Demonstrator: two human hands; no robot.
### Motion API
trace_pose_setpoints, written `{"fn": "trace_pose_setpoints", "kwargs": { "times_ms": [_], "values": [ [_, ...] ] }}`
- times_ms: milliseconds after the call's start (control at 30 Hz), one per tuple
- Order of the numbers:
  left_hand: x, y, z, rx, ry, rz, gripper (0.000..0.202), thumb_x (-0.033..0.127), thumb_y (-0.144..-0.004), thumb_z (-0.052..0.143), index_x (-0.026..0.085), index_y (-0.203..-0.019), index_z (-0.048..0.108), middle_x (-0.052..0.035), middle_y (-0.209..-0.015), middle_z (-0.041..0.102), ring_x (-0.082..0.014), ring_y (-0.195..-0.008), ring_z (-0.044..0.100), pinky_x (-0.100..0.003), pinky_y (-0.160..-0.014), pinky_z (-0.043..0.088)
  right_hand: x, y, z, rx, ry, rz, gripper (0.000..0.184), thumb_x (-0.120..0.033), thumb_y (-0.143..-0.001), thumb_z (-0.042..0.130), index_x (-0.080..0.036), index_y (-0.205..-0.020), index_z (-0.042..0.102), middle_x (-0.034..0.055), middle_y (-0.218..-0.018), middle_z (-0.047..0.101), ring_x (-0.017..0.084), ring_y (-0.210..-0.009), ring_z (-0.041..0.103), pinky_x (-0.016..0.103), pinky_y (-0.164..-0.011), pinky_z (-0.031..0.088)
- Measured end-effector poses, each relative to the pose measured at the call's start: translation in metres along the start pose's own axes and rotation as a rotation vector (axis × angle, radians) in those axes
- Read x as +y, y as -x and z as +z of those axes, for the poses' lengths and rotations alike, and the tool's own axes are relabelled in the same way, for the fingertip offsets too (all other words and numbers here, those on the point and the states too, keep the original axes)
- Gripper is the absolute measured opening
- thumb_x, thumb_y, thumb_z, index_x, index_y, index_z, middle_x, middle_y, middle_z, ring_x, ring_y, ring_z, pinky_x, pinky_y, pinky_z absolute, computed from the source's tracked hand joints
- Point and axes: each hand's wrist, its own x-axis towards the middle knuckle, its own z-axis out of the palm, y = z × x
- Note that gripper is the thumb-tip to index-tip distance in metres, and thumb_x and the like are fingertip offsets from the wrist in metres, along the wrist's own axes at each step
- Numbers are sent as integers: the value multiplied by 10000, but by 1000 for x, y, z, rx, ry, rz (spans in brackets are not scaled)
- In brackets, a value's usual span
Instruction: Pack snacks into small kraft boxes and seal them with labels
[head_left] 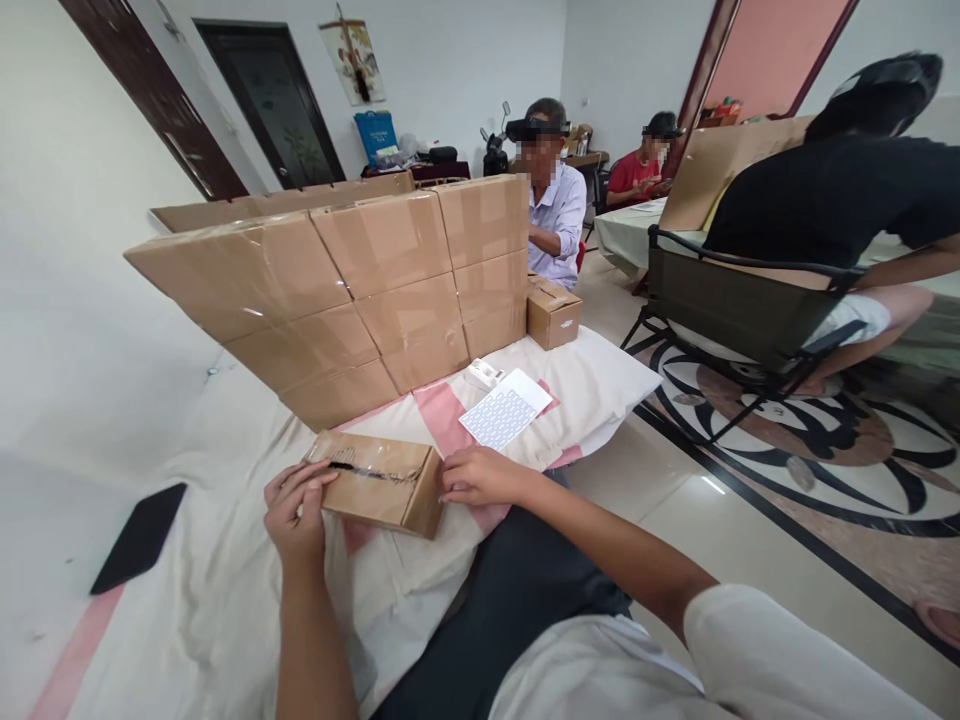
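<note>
A small taped cardboard box (375,475) lies on the cloth-covered table, with a dark, torn-looking strip along its top seam. My left hand (296,505) grips its left end, the fingertips resting on top by the strip. At the opposite end, my right hand (480,475) has its curled fingers against the box's side; its fingertips are partly hidden. Just beyond the right hand lies a white sheet with rows of blue labels (501,418). A small white box (485,374) is behind that sheet.
A wall of taped cardboard boxes (405,270) stands across the table's far side. Another cardboard box (553,315) sits at its right end. A black flat object (139,538) lies at the left. Other people sit beyond, one in a folding chair (739,310).
</note>
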Motion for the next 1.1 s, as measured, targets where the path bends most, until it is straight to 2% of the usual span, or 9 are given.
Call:
{"fn": "trace_pose_setpoints", "kwargs": {
  "times_ms": [300,367,533,667,767,867,967,1033,1100],
  "values": [
    [-2,0,3,14,15,11,299,314,-980,540,211,-841,783,-93,-996,775,-266,-1140,595,-500,-1084,409,-5,-9,14,-18,203,35,317,-457,-1028,551,-203,-906,697,44,-901,687,171,-852,627,282,-738,397],
    [-3,-1,3,9,19,10,302,316,-977,540,217,-823,780,-87,-985,774,-267,-1137,591,-502,-1085,404,-5,-11,14,-5,232,128,366,-533,-982,602,-190,-887,683,51,-874,690,181,-836,625,286,-708,377],
    [-1,-1,5,6,7,-6,301,316,-974,537,220,-816,774,-83,-997,771,-266,-1138,580,-503,-1088,395,4,-15,14,64,223,534,613,-767,-734,730,-167,-823,643,60,-821,675,194,-770,610,279,-644,326],
    [4,0,6,28,-18,-25,314,329,-983,526,217,-825,773,-76,-1023,771,-259,-1126,572,-506,-1087,388,18,-8,8,113,147,650,549,-696,-807,724,-164,-934,670,81,-905,695,217,-830,637,295,-702,392],
    [8,1,7,36,-27,-41,334,349,-986,517,218,-809,767,-73,-1020,771,-256,-1100,578,-504,-1070,398,19,0,7,154,49,627,545,-593,-811,781,-146,-1101,666,125,-1044,698,269,-980,656,363,-848,480],
    [8,1,8,53,-17,-32,329,343,-988,517,219,-812,766,-73,-1029,768,-256,-1101,576,-497,-1065,397,1,0,20,176,-143,476,1024,-595,-624,910,-143,-1439,485,209,-1387,568,350,-1304,536,483,-1101,426],
    [7,2,9,71,2,-24,315,322,-989,522,214,-824,768,-77,-1045,763,-255,-1109,579,-497,-1077,385,-27,-7,41,213,-320,463,1506,-644,-504,936,-164,-1637,68,256,-1634,241,397,-1530,237,559,-1235,265],
    [8,4,8,84,4,-37,319,322,-992,517,207,-832,767,-85,-1093,753,-257,-1124,581,-506,-1095,373,-41,-14,50,261,-387,525,1575,-650,-510,928,-196,-1642,-69,239,-1663,156,390,-1557,161,569,-1250,239],
    [9,10,8,90,-1,-65,331,331,-999,498,198,-858,766,-97,-1210,720,-265,-1187,564,-519,-1132,347,-48,-18,52,300,-412,542,1542,-629,-526,927,-229,-1647,-54,215,-1640,221,374,-1535,229,559,-1242,272]
  ]
}}
